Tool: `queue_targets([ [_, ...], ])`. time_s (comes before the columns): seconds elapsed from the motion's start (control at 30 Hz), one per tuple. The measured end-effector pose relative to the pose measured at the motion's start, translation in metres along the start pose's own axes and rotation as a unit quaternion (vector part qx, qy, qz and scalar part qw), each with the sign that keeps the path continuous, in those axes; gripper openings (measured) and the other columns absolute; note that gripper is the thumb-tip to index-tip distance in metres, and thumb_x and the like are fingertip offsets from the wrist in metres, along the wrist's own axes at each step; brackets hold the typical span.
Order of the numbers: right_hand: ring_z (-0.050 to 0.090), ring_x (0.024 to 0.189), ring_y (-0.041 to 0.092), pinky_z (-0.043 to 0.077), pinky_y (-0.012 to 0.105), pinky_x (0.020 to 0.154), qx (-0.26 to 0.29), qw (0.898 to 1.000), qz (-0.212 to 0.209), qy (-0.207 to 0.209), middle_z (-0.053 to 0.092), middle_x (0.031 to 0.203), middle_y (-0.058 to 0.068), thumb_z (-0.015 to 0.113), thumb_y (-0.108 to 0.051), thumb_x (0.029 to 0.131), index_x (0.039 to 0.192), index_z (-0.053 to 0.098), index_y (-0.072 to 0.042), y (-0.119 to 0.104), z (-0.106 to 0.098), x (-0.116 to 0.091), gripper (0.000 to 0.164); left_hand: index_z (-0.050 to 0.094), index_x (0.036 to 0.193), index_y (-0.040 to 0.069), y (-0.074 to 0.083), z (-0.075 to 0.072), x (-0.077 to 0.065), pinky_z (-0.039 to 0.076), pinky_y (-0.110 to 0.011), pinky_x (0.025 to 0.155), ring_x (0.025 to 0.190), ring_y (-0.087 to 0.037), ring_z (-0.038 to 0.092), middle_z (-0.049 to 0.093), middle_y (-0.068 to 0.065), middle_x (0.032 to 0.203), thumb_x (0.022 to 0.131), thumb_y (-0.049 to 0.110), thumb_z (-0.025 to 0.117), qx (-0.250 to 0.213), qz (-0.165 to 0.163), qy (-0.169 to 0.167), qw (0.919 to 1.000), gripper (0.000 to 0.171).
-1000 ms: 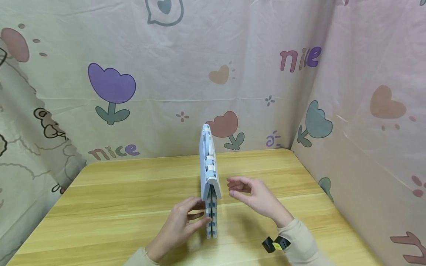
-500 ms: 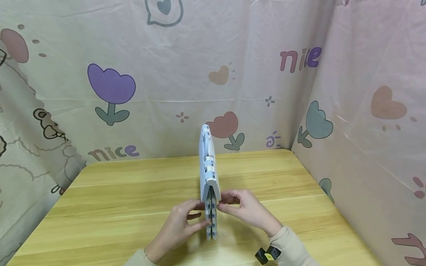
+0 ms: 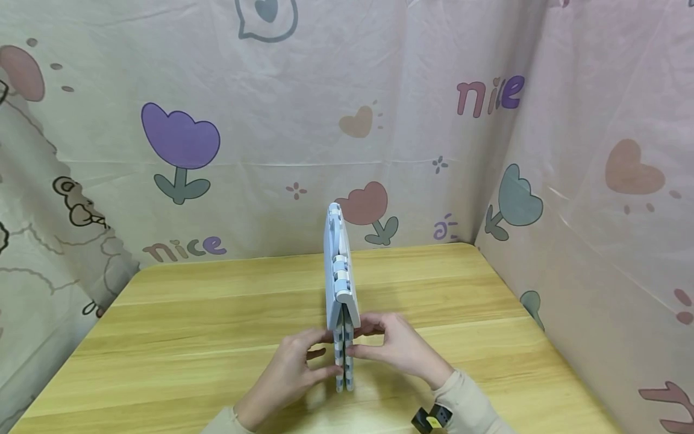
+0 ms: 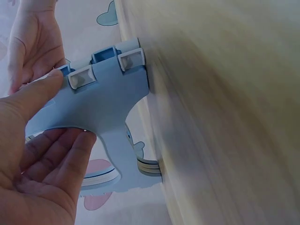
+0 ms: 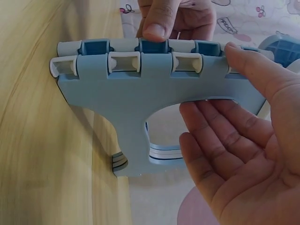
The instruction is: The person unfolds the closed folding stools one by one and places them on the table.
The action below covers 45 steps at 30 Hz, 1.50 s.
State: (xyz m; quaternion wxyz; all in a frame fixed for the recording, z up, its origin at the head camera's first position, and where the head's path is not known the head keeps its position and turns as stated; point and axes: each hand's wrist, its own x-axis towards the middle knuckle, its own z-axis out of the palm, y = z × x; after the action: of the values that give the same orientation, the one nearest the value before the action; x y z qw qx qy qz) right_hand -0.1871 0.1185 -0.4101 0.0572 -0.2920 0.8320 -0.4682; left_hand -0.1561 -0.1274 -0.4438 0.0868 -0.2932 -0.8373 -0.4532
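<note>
A blue-and-white plastic folding stool (image 3: pixel 340 271) stands folded and edge-on at the middle of the table. Its two leg panels hang close together under the narrow top. My left hand (image 3: pixel 295 361) grips the left leg panel, thumb on the hinged edge; in the left wrist view, the fingers (image 4: pixel 70 164) curl in at the cutout of the blue panel (image 4: pixel 110 103). From the other side my right hand (image 3: pixel 398 346) holds the right panel (image 5: pixel 133 89). Its thumb (image 5: pixel 248 61) lies on the hinge row, and its fingers reach into the cutout, their tips partly hidden.
The wood-grain table (image 3: pixel 217 301) extends on both sides of the stool. A printed cloth (image 3: pixel 271 108) hangs behind it and along the sides. A small black device (image 3: pixel 432 418) sits at the right sleeve.
My right hand has moved left and down from beside the stool, and now grips its right leg panel. The left hand keeps its hold; the stool has hardly moved.
</note>
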Motion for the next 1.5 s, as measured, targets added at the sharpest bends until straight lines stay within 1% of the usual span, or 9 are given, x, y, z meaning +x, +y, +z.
queue_targets([
  [0.13,0.076,0.111,0.011,0.055,0.055,0.112,0.002,1.000,0.001,0.002,0.082,0.119,-0.007,0.085,-0.040,0.092,0.127,0.076,-0.021,-0.001,0.000,0.000,0.041,0.074,0.125,0.011,0.000,0.000,0.001,0.065,-0.029,0.093,0.114,-0.030,0.077,0.078,-0.006,0.124,0.082,0.010,0.093,-0.001,-0.006,-0.003,1.0000,0.047],
  [0.2,0.076,0.111,0.011,0.054,0.058,0.113,0.007,1.000,0.001,0.000,0.082,0.119,-0.006,0.085,-0.039,0.092,0.127,0.075,-0.021,0.000,0.001,0.000,0.041,0.074,0.125,0.012,0.000,0.000,0.001,0.066,-0.030,0.093,0.114,-0.030,0.077,0.078,-0.006,0.124,0.083,0.011,0.093,-0.002,-0.008,-0.003,1.0000,0.047],
  [0.5,0.077,0.109,0.010,0.055,0.058,0.112,0.004,1.000,-0.007,-0.001,0.082,0.119,-0.007,0.085,-0.039,0.092,0.126,0.075,-0.021,0.003,0.001,0.001,0.040,0.074,0.126,0.012,0.001,-0.001,0.001,0.066,-0.029,0.093,0.114,-0.031,0.077,0.078,-0.007,0.125,0.083,0.014,0.092,-0.003,-0.011,-0.006,0.9999,0.047],
  [0.97,0.077,0.113,0.013,0.052,0.063,0.115,0.005,1.000,-0.007,-0.008,0.081,0.122,-0.005,0.084,-0.039,0.093,0.130,0.073,-0.021,0.006,-0.003,0.000,0.043,0.073,0.128,0.013,0.001,-0.005,-0.002,0.065,-0.032,0.094,0.116,-0.031,0.076,0.077,-0.007,0.128,0.084,0.015,0.092,-0.003,-0.006,-0.004,1.0000,0.047],
  [1.23,0.076,0.114,0.011,0.052,0.060,0.117,0.018,1.000,-0.002,-0.013,0.080,0.125,-0.006,0.084,-0.035,0.093,0.136,0.070,-0.018,0.009,-0.006,-0.001,0.048,0.073,0.128,0.010,-0.002,-0.007,-0.004,0.066,-0.033,0.094,0.115,-0.031,0.076,0.077,-0.008,0.126,0.084,0.013,0.092,0.002,-0.001,0.001,1.0000,0.047],
  [1.37,0.077,0.114,0.014,0.052,0.062,0.115,0.013,1.000,-0.010,-0.014,0.080,0.125,-0.003,0.083,-0.037,0.094,0.136,0.070,-0.017,0.010,-0.006,-0.001,0.048,0.073,0.128,0.009,-0.002,-0.009,-0.006,0.066,-0.033,0.094,0.115,-0.032,0.076,0.077,-0.009,0.126,0.084,0.012,0.092,0.000,-0.004,0.000,1.0000,0.048],
  [1.5,0.077,0.113,0.014,0.053,0.061,0.115,0.006,1.000,-0.018,-0.014,0.081,0.124,-0.002,0.083,-0.037,0.094,0.136,0.070,-0.017,0.013,-0.006,-0.001,0.048,0.072,0.128,0.008,-0.003,-0.011,-0.007,0.066,-0.033,0.094,0.114,-0.032,0.077,0.078,-0.009,0.126,0.083,0.012,0.092,0.004,-0.001,0.000,1.0000,0.049],
])
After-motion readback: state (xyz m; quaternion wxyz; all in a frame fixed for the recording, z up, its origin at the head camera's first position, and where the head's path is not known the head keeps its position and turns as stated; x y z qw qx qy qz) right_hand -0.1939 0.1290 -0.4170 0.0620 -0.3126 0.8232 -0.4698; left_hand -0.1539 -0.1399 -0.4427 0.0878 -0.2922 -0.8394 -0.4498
